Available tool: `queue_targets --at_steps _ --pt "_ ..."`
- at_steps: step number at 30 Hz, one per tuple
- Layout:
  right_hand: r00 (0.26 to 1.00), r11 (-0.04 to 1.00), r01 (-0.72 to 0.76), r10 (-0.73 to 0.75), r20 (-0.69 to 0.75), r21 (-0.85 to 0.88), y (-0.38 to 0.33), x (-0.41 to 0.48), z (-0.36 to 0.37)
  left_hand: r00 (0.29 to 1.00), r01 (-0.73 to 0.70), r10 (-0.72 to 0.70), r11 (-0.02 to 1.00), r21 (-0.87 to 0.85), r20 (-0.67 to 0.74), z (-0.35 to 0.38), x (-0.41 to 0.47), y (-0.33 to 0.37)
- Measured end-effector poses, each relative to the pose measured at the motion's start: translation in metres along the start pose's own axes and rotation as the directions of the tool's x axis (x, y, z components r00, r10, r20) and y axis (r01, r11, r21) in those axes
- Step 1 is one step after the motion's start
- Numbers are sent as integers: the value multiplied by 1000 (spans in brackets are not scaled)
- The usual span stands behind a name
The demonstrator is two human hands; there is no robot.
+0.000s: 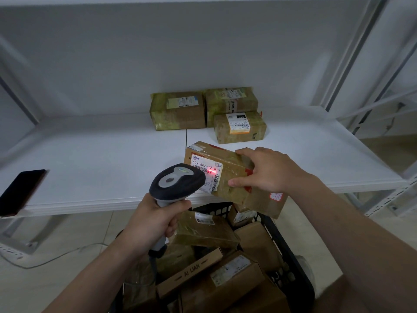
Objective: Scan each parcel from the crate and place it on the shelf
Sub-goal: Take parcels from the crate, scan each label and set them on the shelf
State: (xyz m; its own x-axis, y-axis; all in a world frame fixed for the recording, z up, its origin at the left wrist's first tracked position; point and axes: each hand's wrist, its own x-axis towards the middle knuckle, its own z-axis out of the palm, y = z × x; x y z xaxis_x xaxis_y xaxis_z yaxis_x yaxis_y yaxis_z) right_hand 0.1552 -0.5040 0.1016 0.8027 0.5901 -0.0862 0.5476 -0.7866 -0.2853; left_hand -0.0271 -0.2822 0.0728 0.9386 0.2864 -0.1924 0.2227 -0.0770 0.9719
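I log: right hand [266,171] grips the brown taped cardboard parcel [228,177] over the white metal shelf [101,159] front edge, long axis far-left to near-right; left hand [153,222] clasps the grey handheld scanner [177,182]. Bare shelf lies just ahead.

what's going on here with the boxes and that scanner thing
A person is scanning a parcel. The left hand grips a barcode scanner, its red line falling on the label of the parcel that the right hand holds over the shelf's front edge. Three parcels already sit at the back of the shelf, and the black crate below holds several more.
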Motion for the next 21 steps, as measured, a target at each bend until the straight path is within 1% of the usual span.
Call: queue_targets --at_steps 8,21 --pt "1000 1000 -2 2 -4 -6 0 -1 -1 1000 0 0 1000 1 12 1 0 1" --pt "1000 1000 -5 5 -6 -10 -1 -1 -1 1000 18 -18 1000 -1 -11 2 -1 0"
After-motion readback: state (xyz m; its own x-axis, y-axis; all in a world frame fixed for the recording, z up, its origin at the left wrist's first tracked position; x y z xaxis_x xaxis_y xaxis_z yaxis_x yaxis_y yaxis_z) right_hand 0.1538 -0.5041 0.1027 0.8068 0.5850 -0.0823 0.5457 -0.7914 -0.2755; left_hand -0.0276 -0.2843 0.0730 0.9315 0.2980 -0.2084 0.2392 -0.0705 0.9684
